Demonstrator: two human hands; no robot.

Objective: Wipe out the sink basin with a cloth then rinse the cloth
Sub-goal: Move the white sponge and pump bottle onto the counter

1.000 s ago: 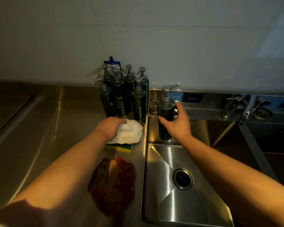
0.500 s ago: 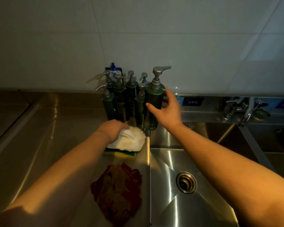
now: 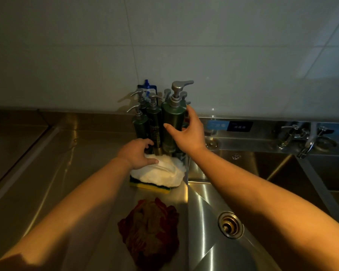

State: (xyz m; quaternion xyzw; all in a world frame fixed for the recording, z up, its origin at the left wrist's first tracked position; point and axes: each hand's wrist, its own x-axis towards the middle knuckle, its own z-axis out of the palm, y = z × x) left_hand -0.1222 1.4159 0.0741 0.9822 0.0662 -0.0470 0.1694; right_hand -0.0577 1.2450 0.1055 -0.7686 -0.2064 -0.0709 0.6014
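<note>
1. The light is dim. The pump bottle (image 3: 172,124) covers the rear of the bottle cluster (image 3: 145,122), and its base is hard to make out.
2. The left hand (image 3: 137,153) curls over the white cloth (image 3: 162,171), which lies on a sponge (image 3: 151,187) at centre frame, just left of the sink basin (image 3: 200,212). The right hand (image 3: 188,132) holds the pump bottle between thumb and fingers.
3. A second ago that bottle stood behind the basin; now it is against the cluster.

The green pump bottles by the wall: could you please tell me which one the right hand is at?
The front-right pump bottle, with the tallest pump head. The right hand curves round it, while the other bottles stand behind and left of it.
</note>
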